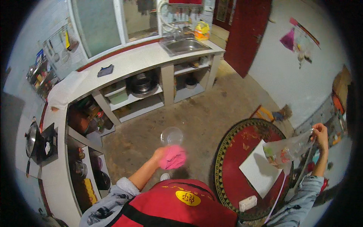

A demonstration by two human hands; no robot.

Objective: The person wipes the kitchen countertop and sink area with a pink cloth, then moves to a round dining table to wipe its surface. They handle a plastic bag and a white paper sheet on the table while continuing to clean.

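Observation:
My left hand (159, 155) grips a bright pink cloth (173, 157) in front of my red apron (170, 198). Just beyond the cloth is a round clear plastic lid or bowl (172, 136); whether it is held or lies lower down, I cannot tell. Out to the right, my right hand (320, 136) pinches the top edge of a transparent plastic bag (286, 151) with green and red patches on it. The bag hangs above a round red table (227, 176) with a patterned border. Under it lies a white rectangular board or sheet (259, 173).
A white pack (248, 203) lies near the table's front edge. The pale counter (136, 55) runs along the wall, with a steel sink (185, 46), a dark cloth (105, 71) and a wok (32, 139). A small wooden chair (263, 113) stands behind the table.

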